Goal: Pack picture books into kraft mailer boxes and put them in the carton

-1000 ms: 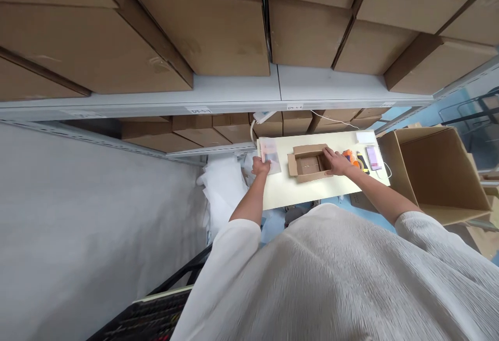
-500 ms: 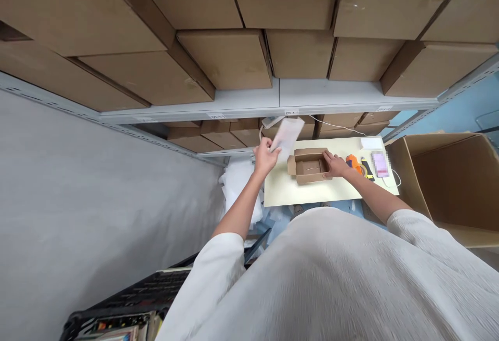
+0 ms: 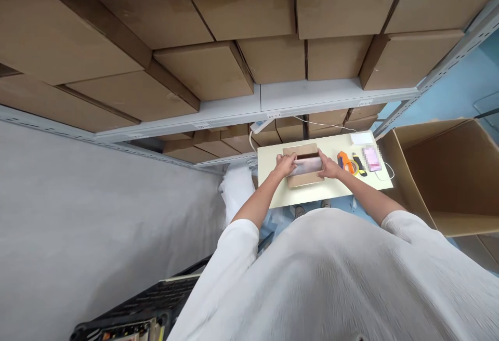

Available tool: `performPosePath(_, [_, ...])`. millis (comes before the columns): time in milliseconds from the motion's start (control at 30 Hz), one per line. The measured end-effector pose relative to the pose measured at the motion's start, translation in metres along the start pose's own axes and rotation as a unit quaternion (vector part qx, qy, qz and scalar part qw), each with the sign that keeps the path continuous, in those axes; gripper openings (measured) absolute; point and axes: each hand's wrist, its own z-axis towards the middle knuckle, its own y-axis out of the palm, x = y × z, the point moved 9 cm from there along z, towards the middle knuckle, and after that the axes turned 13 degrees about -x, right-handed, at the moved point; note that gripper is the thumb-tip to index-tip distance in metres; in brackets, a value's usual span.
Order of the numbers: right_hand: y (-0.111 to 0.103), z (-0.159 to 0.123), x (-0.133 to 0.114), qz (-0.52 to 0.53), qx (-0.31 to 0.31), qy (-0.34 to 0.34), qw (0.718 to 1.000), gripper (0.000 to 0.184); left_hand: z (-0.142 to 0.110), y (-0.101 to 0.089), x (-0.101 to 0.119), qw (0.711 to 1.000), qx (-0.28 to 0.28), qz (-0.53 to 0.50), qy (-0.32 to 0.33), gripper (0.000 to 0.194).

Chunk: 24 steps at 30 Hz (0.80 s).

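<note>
A small open cardboard box (image 3: pixel 306 179) sits on the pale yellow table (image 3: pixel 331 190), its long flaps spread outward. Across its opening lies a whitish, translucent flat packet (image 3: pixel 307 166); what is inside it I cannot make out. My left hand (image 3: pixel 286 165) is closed on the packet's left end, over the box's left side. My right hand (image 3: pixel 328 166) is at the box's right end, fingers on its edge and thumb lower down, gripping the box. To the right of that hand lie an orange tape dispenser (image 3: pixel 344 161) and a black-and-yellow cutter (image 3: pixel 359 164).
A phone (image 3: pixel 371 158) with a white cable and a white pad (image 3: pixel 362 138) lie at the table's right end. A large open carton (image 3: pixel 448 174) stands right of it. Boxes (image 3: pixel 273 60) fill the shelf (image 3: pixel 230 107) above. White wrapping (image 3: pixel 237 187) hangs at left; a black crate (image 3: pixel 148 304) stands lower left.
My left hand lifted the packet from the table's left end and brought it right, onto the box's opening. My right hand has stayed at the box's right end.
</note>
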Motion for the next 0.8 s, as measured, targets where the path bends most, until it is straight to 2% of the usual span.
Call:
performPosePath(167, [-0.004,-0.002,0.005,0.018,0.020,-0.019,0.999,0.140,-0.016,-0.007,-0.011,0.995,0.079,-0.052,-0.021,0.031])
performPosePath(267, [-0.010,-0.003,0.018,0.019,0.049,0.010,0.999,0.129,-0.037,-0.012,-0.032,0.983,0.148,-0.088,-0.058,0.034])
performPosePath(400, [-0.023,-0.009,0.044,0.075,0.115,0.081,0.987,0.101,-0.062,-0.006,-0.070,0.951,0.216,-0.177,-0.130,0.040])
performPosePath(500, [-0.027,-0.015,0.059,0.149,0.140,0.119,0.972,0.087,-0.069,0.012,-0.086,0.923,0.211,-0.287,-0.143,0.040])
performPosePath(633, [-0.038,-0.020,0.059,0.225,0.213,0.122,0.943,0.075,-0.066,0.033,-0.084,0.895,0.176,-0.397,-0.101,0.045])
performPosePath(700, [-0.040,-0.018,0.052,0.272,0.229,0.102,0.929,0.068,-0.067,0.036,-0.075,0.900,0.166,-0.397,-0.061,0.056])
performPosePath(800, [-0.036,-0.009,0.035,0.317,0.206,0.070,0.923,0.058,-0.070,0.041,-0.058,0.937,0.127,-0.326,0.005,0.085])
